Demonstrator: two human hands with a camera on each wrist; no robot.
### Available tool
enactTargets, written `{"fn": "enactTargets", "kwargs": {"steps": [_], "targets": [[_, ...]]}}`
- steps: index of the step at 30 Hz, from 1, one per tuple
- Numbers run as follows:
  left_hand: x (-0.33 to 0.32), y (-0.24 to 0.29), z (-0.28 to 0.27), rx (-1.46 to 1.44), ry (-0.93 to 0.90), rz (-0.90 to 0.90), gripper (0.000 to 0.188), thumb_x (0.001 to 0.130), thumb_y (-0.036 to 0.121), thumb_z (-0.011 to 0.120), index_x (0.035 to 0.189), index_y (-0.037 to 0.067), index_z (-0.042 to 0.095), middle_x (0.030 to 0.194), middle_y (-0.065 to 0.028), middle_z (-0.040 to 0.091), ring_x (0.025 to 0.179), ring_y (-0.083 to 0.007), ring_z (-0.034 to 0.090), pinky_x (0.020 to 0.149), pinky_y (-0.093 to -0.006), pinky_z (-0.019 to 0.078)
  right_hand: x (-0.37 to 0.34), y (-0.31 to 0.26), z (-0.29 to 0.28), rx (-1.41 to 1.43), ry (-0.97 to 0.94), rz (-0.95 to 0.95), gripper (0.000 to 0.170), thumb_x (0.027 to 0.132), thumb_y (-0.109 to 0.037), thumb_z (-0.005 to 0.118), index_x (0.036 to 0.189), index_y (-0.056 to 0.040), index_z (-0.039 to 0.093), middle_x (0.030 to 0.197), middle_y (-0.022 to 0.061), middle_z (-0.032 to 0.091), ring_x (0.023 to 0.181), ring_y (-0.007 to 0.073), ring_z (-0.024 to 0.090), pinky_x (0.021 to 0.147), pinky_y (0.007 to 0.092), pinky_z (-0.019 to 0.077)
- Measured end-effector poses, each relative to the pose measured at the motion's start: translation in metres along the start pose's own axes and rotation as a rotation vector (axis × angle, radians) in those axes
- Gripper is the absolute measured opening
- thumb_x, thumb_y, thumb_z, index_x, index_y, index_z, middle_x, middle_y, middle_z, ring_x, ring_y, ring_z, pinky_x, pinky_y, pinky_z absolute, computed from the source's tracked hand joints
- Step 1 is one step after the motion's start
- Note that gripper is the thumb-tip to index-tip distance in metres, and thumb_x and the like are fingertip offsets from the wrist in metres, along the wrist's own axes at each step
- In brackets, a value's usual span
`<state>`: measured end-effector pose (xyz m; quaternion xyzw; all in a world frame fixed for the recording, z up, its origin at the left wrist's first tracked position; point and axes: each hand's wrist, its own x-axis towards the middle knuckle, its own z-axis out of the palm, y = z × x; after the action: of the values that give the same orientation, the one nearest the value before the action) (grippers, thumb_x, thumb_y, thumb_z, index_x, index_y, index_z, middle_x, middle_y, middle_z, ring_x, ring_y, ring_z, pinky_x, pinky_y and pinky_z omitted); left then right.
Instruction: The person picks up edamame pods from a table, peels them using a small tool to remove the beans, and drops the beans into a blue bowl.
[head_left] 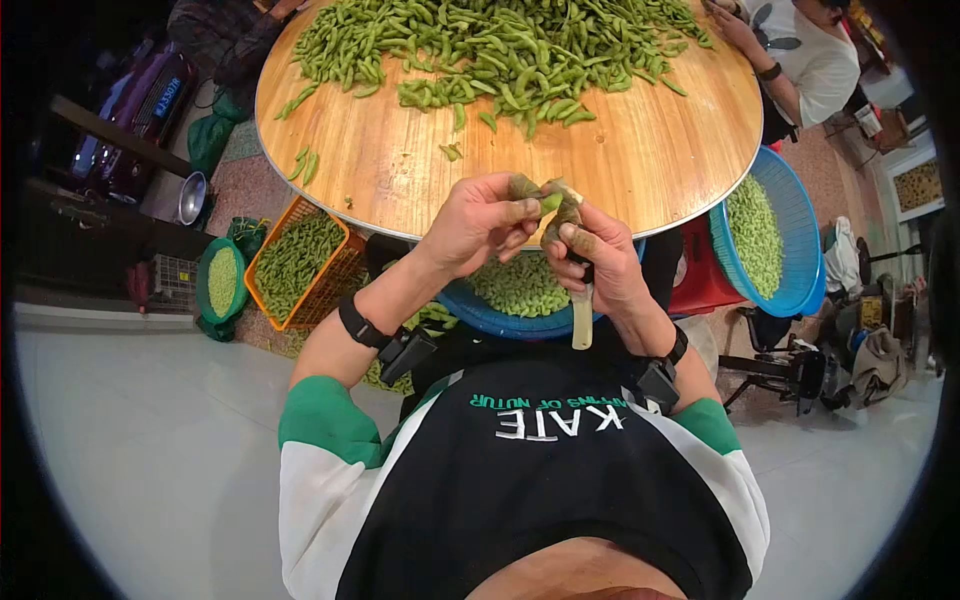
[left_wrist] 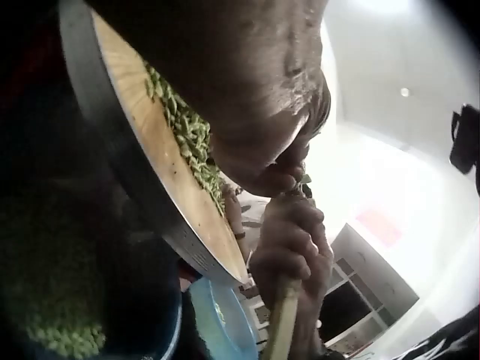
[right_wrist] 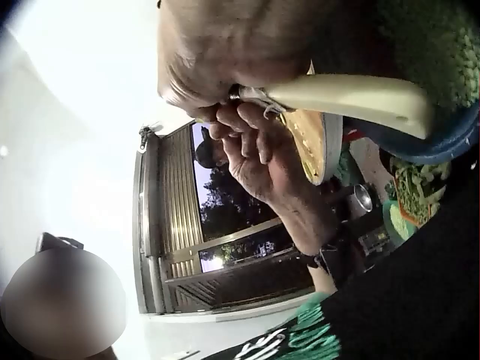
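Over the table's near edge, my left hand (head_left: 475, 225) pinches a green soybean pod (head_left: 550, 204) between thumb and forefinger. My right hand (head_left: 610, 260) meets it there, with its fingers curled round a tool whose cream handle (head_left: 582, 322) points down towards my lap. In the right wrist view the cream handle (right_wrist: 352, 101) shows a metal collar; the tool's working end is hidden by the fingers. Brownish-green coverings wrap some fingertips of both hands. Directly below is a blue basin (head_left: 490, 322) of shelled green beans.
A heap of soybean pods (head_left: 500, 50) covers the far part of the round wooden table (head_left: 380, 170). An orange crate (head_left: 345, 255) of pods and a green basin (head_left: 238, 290) stand left, a blue basket (head_left: 808, 240) of beans right. Another person (head_left: 800, 60) sits at the far right.
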<state>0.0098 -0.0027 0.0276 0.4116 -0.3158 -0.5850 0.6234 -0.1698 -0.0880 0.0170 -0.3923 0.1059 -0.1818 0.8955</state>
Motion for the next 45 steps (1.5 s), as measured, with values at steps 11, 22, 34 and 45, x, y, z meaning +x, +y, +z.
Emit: {"fn": "enactTargets", "kwargs": {"steps": [11, 22, 34, 45], "targets": [[-0.005, -0.005, 0.008, 1.102, 0.08, 0.578, 0.008, 0.082, 0.003, 0.064, 0.086, 0.002, 0.057, 0.072, -0.0095, 0.056, 0.058, -0.019, 0.056, 0.049, -0.0295, 0.0444, -0.005, 0.003, -0.008, 0.37, 0.042, 0.186, 0.038, 0.098, -0.016, 0.049, 0.135, -0.0084, 0.044, 0.087, 0.0068, 0.052, 0.056, 0.0059, 0.039, 0.042, 0.0156, 0.032], [-0.006, -0.008, 0.004, 1.181, 0.069, 0.708, 0.007, 0.082, 0.003, 0.064, 0.088, -0.001, 0.065, 0.067, -0.0102, 0.056, 0.054, -0.0188, 0.053, 0.051, -0.0299, 0.0441, -0.006, 0.011, -0.004, 0.472, 0.029, 0.164, 0.033, 0.096, -0.011, 0.051, 0.129, -0.0068, 0.048, 0.092, 0.0125, 0.056, 0.059, 0.0077, 0.042, 0.043, 0.0166, 0.0352], [-0.016, -0.015, 0.022, 1.035, 0.099, 0.43, 0.009, 0.083, 0.005, 0.059, 0.086, -0.004, 0.057, 0.076, -0.0199, 0.056, 0.07, -0.0385, 0.057, 0.061, -0.0416, 0.0443, 0.0, 0.015, -0.003, -0.841, 0.353, -0.311, 0.016, 0.088, -0.002, 0.06, 0.103, 0.0009, 0.055, 0.074, 0.0018, 0.059, 0.058, 0.0067, 0.051, 0.052, 0.0226, 0.0429], [-0.028, -0.027, 0.026, 1.122, 0.117, 0.569, 0.009, 0.082, -0.002, 0.058, 0.091, -0.004, 0.056, 0.08, -0.0176, 0.059, 0.073, -0.0327, 0.061, 0.063, -0.0377, 0.049, -0.005, 0.013, -0.006, -0.875, 0.373, -0.249, 0.01, 0.083, -0.005, 0.059, 0.09, 0.0008, 0.055, 0.066, 0.0026, 0.058, 0.053, 0.0115, 0.053, 0.048, 0.0255, 0.0407]]}}
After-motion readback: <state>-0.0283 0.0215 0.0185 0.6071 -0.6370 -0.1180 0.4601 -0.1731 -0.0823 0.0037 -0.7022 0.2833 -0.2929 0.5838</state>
